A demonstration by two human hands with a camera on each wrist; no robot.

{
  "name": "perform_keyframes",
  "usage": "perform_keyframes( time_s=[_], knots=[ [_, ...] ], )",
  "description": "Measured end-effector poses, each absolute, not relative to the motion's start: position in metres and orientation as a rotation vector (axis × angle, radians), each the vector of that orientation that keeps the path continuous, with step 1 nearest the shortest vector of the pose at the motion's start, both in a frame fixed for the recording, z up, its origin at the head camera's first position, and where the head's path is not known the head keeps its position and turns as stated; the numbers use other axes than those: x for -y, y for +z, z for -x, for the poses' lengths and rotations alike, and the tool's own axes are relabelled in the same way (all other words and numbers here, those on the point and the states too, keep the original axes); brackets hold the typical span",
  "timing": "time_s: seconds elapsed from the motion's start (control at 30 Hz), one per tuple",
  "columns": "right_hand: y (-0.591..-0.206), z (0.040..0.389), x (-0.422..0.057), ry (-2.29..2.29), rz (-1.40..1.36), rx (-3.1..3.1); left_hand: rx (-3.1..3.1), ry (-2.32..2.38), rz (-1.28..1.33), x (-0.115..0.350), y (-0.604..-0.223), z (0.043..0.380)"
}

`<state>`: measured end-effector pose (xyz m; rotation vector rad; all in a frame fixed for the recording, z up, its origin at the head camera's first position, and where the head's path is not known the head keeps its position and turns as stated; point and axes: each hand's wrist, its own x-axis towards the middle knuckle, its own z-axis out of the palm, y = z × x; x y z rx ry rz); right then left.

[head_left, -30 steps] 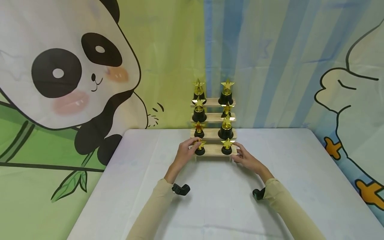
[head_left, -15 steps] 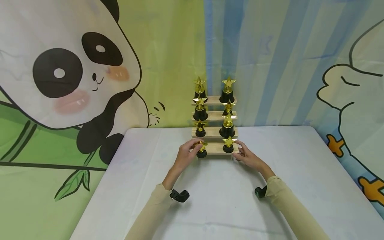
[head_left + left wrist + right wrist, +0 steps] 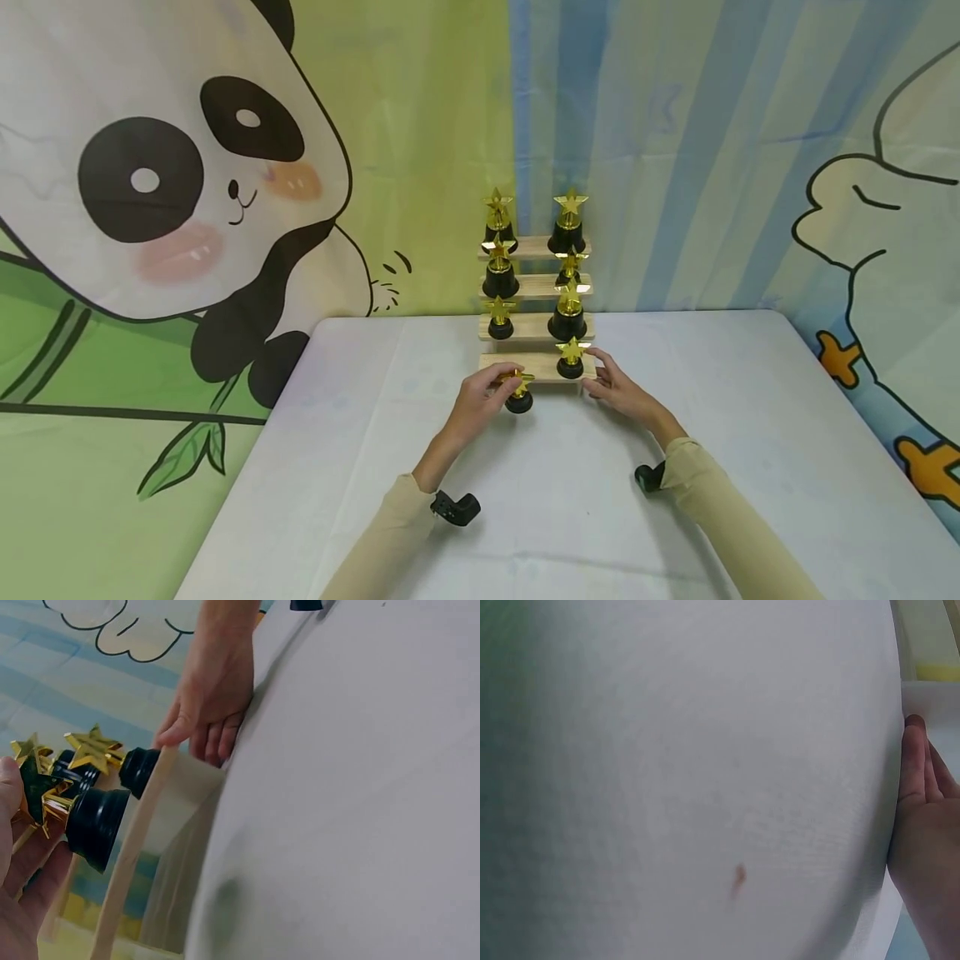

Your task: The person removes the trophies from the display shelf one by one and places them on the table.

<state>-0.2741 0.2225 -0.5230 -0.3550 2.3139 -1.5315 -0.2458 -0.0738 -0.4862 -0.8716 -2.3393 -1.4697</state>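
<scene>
My left hand (image 3: pixel 480 404) pinches a small trophy (image 3: pixel 519 403) by its gold star. In the head view its black base overlaps the front edge of the lowest step of a wooden tiered stand (image 3: pixel 536 364). The left wrist view shows the held trophy's black base (image 3: pixel 97 825) close to the step board. At the stand's right end, my right hand (image 3: pixel 618 396) grips the lowest step, thumb in front and fingers behind and below. A second small star trophy (image 3: pixel 571 365) stands on that step, beside the right hand. The right wrist view shows only part of the right hand (image 3: pixel 930 847).
Several more star trophies stand in two columns on the higher steps, such as a larger one (image 3: pixel 567 321) at right and a small one (image 3: pixel 500 319) at left. The white table (image 3: pixel 555 517) extends in front. A panda-printed cloth (image 3: pixel 420 167) hangs behind.
My left hand has drawn the small trophy from the lowest step's left end toward me and slightly right. The right hand keeps its place at the stand's right end.
</scene>
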Motion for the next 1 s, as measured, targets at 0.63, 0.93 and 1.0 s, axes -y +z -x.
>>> perform_keyframes(
  time_s=[0.63, 0.93, 1.0],
  knots=[
    [-0.524, 0.277, -0.222, -1.556, 0.333, -2.27, 2.407, -1.467, 0.998, 0.046, -0.501, 0.236],
    [-0.526, 0.277, -0.221, -1.569, 0.367, -2.268, 2.466, -1.487, 1.072, 0.012, -0.502, 0.232],
    [-0.526, 0.278, -0.222, -1.563, 0.373, -2.273, 2.457, -1.493, 1.088, 0.007, -0.502, 0.232]
  ],
)
